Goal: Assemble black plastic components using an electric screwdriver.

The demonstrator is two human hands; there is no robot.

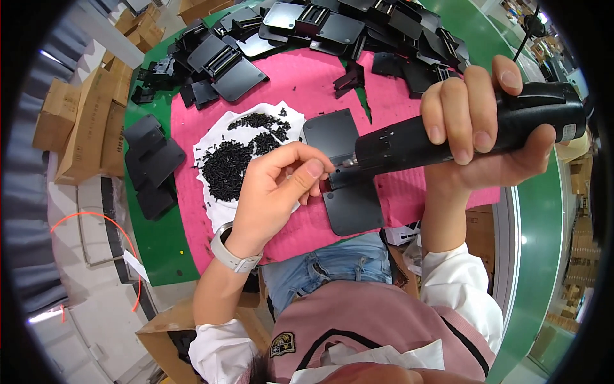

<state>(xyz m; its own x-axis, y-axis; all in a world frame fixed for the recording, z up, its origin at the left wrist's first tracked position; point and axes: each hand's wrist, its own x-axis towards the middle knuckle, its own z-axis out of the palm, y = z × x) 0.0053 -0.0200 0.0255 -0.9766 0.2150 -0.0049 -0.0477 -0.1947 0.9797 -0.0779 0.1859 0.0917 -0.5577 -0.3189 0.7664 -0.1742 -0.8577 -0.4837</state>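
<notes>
My right hand [486, 137] grips a black electric screwdriver [448, 131], held level with its tip pointing left. My left hand [278, 192] pinches something small, likely a screw, at the driver's tip; the screw itself is hidden by my fingers. Under the tip lies a black hinged plastic part [342, 176] on a pink mat [307, 83]. A heap of small black screws [233, 160] sits on a white sheet [214, 137] just left of my left hand.
Many more black hinged parts [332, 29] are piled along the far side of the mat and green table [160, 237]. A few flat black plates [150, 163] lie at the left. Cardboard boxes [83, 125] stand on the floor at left.
</notes>
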